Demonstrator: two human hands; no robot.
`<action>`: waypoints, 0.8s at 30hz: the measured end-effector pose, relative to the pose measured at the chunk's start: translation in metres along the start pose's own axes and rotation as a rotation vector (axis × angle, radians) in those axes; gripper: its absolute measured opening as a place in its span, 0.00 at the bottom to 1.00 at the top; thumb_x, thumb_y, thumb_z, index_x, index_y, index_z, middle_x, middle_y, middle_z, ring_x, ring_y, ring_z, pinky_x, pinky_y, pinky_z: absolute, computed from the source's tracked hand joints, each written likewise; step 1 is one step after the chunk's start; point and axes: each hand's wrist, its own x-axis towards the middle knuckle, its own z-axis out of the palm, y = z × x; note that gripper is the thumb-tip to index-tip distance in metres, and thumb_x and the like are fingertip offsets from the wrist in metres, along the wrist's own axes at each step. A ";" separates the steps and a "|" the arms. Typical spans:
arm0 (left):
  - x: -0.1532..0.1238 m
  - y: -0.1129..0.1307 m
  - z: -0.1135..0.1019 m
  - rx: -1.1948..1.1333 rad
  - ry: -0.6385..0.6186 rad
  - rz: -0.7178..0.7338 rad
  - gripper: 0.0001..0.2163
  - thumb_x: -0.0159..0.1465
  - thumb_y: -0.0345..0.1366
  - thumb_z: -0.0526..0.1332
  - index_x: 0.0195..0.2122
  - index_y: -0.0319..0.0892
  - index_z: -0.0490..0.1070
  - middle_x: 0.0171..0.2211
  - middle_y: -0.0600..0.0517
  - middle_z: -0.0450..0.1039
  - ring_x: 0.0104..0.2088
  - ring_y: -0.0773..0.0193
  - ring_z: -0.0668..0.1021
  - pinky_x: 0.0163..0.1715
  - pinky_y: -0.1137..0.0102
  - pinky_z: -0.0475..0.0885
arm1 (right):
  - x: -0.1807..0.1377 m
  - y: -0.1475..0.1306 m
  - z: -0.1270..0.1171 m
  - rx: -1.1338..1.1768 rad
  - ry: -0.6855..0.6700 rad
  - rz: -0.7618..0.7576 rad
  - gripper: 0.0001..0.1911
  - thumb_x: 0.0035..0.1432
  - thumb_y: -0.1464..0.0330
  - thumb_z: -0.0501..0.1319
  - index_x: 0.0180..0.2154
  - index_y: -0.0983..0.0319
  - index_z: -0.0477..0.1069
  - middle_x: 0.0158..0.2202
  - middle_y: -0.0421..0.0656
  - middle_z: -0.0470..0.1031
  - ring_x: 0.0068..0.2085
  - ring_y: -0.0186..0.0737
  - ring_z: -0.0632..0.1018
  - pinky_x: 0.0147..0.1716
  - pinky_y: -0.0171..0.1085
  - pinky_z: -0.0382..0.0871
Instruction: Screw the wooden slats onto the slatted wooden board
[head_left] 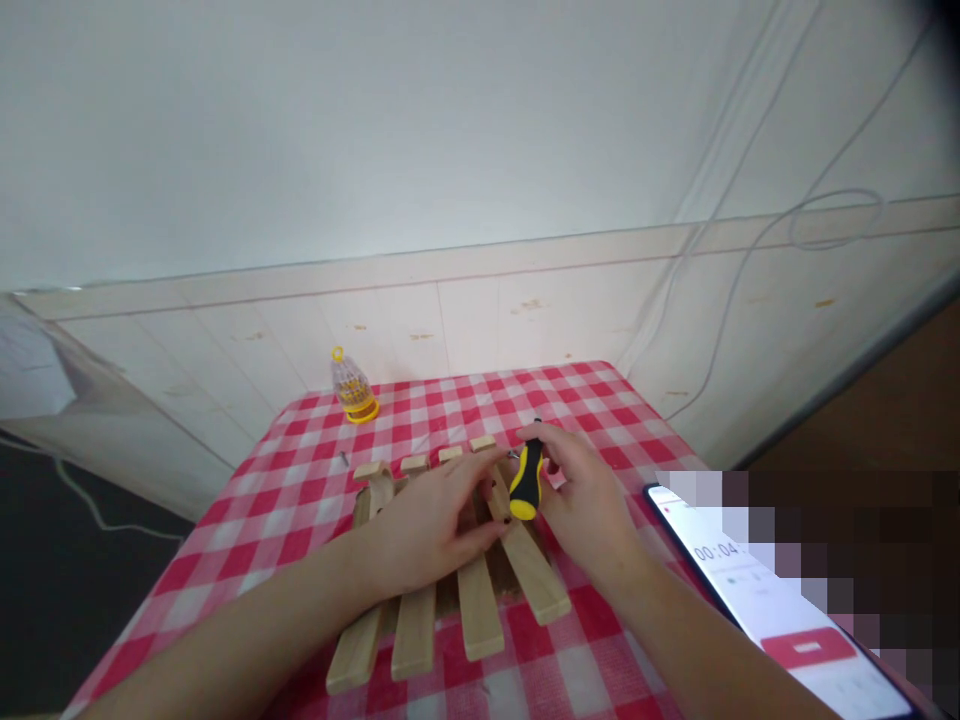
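Note:
My right hand point(589, 495) is closed around a black and yellow screwdriver point(529, 480), its yellow butt tilted toward me. My left hand point(442, 520) lies across a small slatted wooden piece point(481, 605), thumb and fingers spread apart over the slats on its right side. Close to my left fingertips is a small shiny metal bit point(513, 455); whether a finger touches it I cannot tell. Small dark spots, perhaps screw heads, show on the slats near my left thumb. The slats have curved far ends, and my left hand and forearm hide part of them.
A red and white checked tablecloth point(225, 560) covers the table, which stands against a pale wall. A clear bottle-shaped container with yellow base point(360, 408) stands at the back left. One loose screw point(344, 459) lies nearby. A phone showing a timer point(772, 590) is at the right.

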 end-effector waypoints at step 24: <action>0.006 -0.011 -0.002 0.125 -0.156 0.088 0.11 0.65 0.40 0.55 0.43 0.42 0.73 0.44 0.49 0.72 0.43 0.61 0.75 0.43 0.67 0.69 | -0.001 -0.001 0.009 0.040 -0.255 0.051 0.14 0.50 0.76 0.54 0.40 0.58 0.69 0.36 0.40 0.75 0.35 0.35 0.76 0.32 0.33 0.68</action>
